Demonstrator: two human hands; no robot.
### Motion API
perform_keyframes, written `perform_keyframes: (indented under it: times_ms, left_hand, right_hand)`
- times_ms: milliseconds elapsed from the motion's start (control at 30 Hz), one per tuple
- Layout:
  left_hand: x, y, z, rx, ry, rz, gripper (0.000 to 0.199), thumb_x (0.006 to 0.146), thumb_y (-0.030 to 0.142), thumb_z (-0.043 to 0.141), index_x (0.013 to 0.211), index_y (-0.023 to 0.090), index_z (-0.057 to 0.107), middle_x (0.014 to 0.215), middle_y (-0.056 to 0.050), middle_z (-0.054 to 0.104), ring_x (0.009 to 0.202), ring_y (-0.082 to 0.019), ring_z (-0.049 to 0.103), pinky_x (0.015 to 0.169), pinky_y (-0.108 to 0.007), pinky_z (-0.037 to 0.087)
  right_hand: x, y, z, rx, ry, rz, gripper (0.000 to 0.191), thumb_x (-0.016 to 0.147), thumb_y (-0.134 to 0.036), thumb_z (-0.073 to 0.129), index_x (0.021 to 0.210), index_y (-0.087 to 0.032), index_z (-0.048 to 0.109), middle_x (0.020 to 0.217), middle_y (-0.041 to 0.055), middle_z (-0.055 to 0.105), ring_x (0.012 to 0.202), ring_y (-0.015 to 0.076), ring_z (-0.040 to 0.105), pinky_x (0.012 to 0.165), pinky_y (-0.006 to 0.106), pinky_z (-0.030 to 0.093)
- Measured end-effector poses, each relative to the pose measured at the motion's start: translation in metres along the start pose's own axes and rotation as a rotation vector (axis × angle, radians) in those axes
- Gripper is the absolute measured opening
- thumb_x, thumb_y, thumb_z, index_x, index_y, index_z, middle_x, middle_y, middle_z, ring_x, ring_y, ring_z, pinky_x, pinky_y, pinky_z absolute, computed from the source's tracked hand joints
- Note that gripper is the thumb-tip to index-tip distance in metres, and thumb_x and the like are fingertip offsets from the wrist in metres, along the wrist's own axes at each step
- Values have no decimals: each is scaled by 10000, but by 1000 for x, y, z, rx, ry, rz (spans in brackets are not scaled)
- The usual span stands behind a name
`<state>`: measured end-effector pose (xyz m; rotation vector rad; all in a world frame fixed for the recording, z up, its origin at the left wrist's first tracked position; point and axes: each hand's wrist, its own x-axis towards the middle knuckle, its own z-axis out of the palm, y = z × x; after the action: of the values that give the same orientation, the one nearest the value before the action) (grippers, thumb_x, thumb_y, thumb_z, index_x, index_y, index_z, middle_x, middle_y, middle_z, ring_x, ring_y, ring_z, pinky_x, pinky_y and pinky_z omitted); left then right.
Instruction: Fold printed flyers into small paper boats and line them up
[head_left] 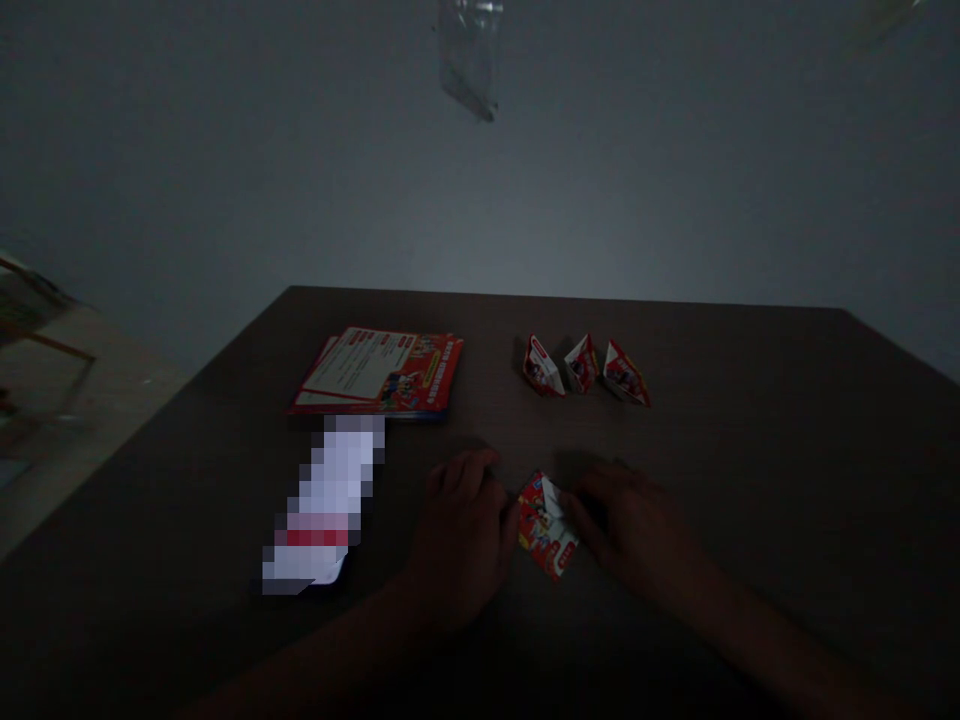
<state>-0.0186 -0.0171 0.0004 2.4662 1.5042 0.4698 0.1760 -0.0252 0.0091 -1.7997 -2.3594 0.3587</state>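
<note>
The folded paper [546,528] lies just between left hand [466,535] and right hand [637,520], long axis roughly toward the table's [750,400] far edge, either grip's closure impossible to tell.

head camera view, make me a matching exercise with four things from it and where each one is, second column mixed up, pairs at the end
Things
1. folded paper piece
2. three folded paper shapes
3. stack of printed sheets
4. bright pixelated device

Places
A. left of the left hand, toward the near side of the table
B. far left part of the table, lying flat
C. between the left hand and the right hand
D. toward the table's far edge, standing in a row

Right pairs
1-C
2-D
3-B
4-A
</note>
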Motion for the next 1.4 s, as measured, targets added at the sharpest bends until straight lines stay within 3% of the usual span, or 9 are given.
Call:
perform_keyframes:
  times_ms: [233,433,600,833,1133,1400]
  left_hand:
    - [2,-1,1,-49,52,24,102,864,207,519,829,158,601,1102,-87,573,1049,-243,498,910,-448,371]
    - [-8,11,5,-23,26,290,270,875,213,508,1127,128,552,1134,-96,582,1040,-240,503,922,-407,395]
    - [-19,18,16,132,4,354,283,902,232,467,1134,100,563,1114,-104,595,996,-253,526,900,-398,413]
    - [-22,17,24,250,13,360,335,918,239,437,1201,86,532,1150,-114,584,1028,-254,515,911,-390,394]
    - [-21,28,10,353,-103,304,383,885,235,469,1237,91,512,1108,-127,575,889,-248,512,749,-397,445]
    - [-19,30,8,354,-141,287,349,870,241,489,1194,125,545,1068,-95,569,877,-248,503,729,-395,439]
  right_hand:
    - [0,0,1,-35,12,-4,235,913,-281,441,778,-176,603,793,56,632,754,210,606,725,349,420]
    - [0,1,3,-38,9,-9,220,909,-267,442,783,-180,599,805,55,635,760,209,603,735,351,417]
    - [0,2,5,-39,8,0,220,903,-263,445,759,-185,592,797,53,631,757,210,603,725,352,418]
    - [1,0,3,-43,24,-6,211,899,-248,446,756,-184,587,789,49,634,724,196,599,702,339,413]
    - [0,-1,3,-63,39,-4,244,901,-261,432,734,-184,593,775,50,636,703,191,603,678,328,411]
    - [-1,0,1,-39,33,-5,259,903,-314,439,753,-182,604,780,59,648,722,195,607,693,321,420]
